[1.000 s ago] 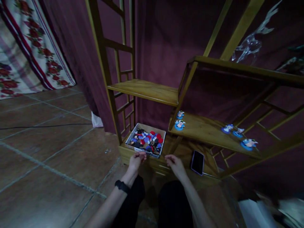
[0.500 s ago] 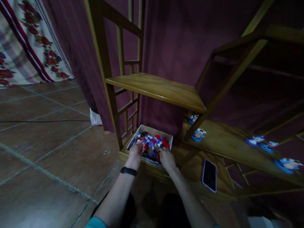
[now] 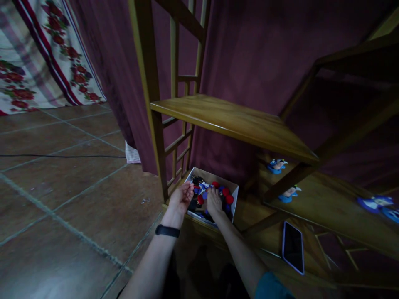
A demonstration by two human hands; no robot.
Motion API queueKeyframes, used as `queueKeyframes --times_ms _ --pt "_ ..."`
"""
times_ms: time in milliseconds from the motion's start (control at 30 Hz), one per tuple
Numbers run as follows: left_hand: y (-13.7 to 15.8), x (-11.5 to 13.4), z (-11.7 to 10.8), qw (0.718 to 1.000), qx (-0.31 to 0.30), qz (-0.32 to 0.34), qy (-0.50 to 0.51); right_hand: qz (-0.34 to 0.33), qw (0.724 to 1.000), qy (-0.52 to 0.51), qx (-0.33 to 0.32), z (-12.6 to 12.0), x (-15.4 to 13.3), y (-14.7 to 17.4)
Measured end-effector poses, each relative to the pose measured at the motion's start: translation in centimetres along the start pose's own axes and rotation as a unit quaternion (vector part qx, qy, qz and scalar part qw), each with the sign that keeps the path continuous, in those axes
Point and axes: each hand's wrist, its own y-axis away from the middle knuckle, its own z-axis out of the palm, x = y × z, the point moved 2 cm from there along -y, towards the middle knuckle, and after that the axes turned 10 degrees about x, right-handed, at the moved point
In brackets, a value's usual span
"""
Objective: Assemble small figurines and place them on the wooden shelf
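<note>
A white cardboard box (image 3: 234, 198) sits on the low shelf, filled with small red, blue, white and black figurine-like pieces (image 3: 215, 185). Over its left side is my left hand (image 3: 182, 197), palm partly turned up and fingers closed in a pinch. A thin red bit shows at those fingertips, too small to name. My right hand (image 3: 214, 201) reaches down among the pieces near the middle of the box, its fingers bent and close together. Whatever lies under its fingertips is hidden. A dark band (image 3: 167, 231) circles my left wrist.
A wooden shelf board (image 3: 230, 120) overhangs the box, beside an upright post (image 3: 154, 124). To the right lies a phone (image 3: 293, 248). Small blue-based figurines (image 3: 288, 194) stand on the neighbouring shelf. A dark cable (image 3: 62, 156) crosses the tiled floor.
My view has swung right, so the shelf fills more of it. My right hand has moved inward, toward the middle of the box. My left hand stays over the left side, fingers still pinched.
</note>
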Motion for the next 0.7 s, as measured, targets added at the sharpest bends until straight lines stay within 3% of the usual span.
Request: queueKeyframes --times_ms 200,300,400,533,600,700 --pt "-0.1 -0.5 0.2 0.999 0.006 0.002 -0.034 -0.043 0.998 -0.045 0.008 -1.2 0.6 0.9" --pt "-0.2 -1.4 0.2 0.995 0.03 0.013 -0.096 0.005 0.99 -0.139 0.023 -2.1 1.0 0.4" --pt "-0.1 -2.3 0.4 0.987 0.024 0.028 -0.156 0.058 0.95 -0.304 0.039 -2.7 0.9 -0.7" --pt "0.0 -2.9 0.8 0.991 -0.049 0.01 -0.121 0.054 0.892 -0.448 0.023 -3.0 0.0 -2.0" --pt "-0.2 -2.7 0.7 0.995 -0.055 0.009 -0.086 0.047 0.896 -0.442 0.007 -3.0 -0.2 -2.6" --pt "-0.7 -1.9 0.2 0.998 -0.012 0.037 -0.049 0.055 0.935 -0.348 0.028 -2.7 0.1 -3.5"
